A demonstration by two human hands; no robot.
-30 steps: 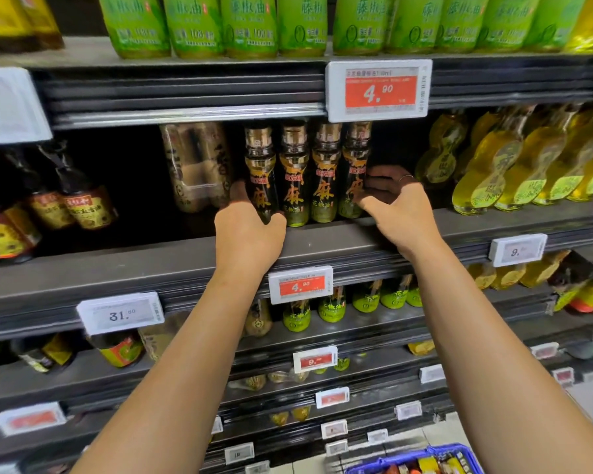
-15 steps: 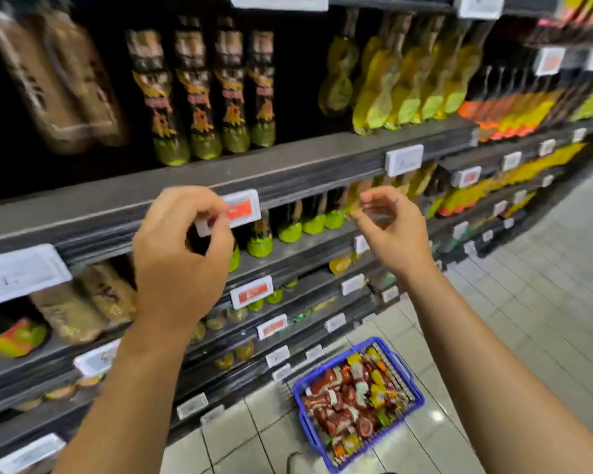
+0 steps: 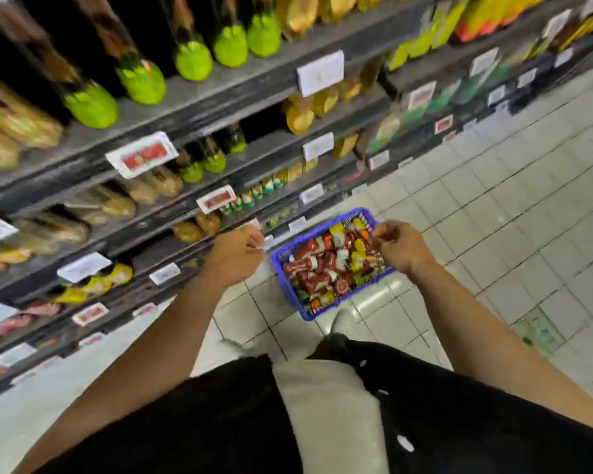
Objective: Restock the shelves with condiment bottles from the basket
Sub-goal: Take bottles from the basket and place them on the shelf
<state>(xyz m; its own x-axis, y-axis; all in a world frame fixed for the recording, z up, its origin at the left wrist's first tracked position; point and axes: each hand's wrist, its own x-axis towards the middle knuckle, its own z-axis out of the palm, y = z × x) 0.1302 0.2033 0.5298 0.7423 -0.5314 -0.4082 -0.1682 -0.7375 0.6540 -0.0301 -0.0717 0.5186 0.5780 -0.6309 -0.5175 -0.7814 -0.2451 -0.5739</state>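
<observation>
A: Shelves [image 3: 199,107], left of view: how far along is the restock?

B: Stocked in part. Green-based bottles [image 3: 141,80] stand in a row on an upper shelf; lower shelves carry yellow and brown goods, blurred. Dark gaps show between some rows, so space seemingly remains.

A: And the supply?

B: Basket [image 3: 290,292], blue, on the floor [image 3: 493,206] at centre, just beside the lowest shelf. It is heaped with small red and yellow condiment bottles [image 3: 322,268]. Judged from that load, most of the work is left.

A: Left hand [image 3: 235,256]?

B: Over the floor, between the shelves and the near-left rim of the basket. Fingers curled inward. Nothing is seen in its hold; whether a fingertip meets a shelf tag behind it cannot be told.

A: Right hand [image 3: 399,246]?

B: Over the far-right corner of the basket, above the yellow bottles. Fingers loosely bent, thumb and fingertips drawn near each other. No bottle is visibly held; contact with the rim or contents cannot be told through the blur.

A: Step in hand?

B: Likely a reach for the next bottles.
</observation>
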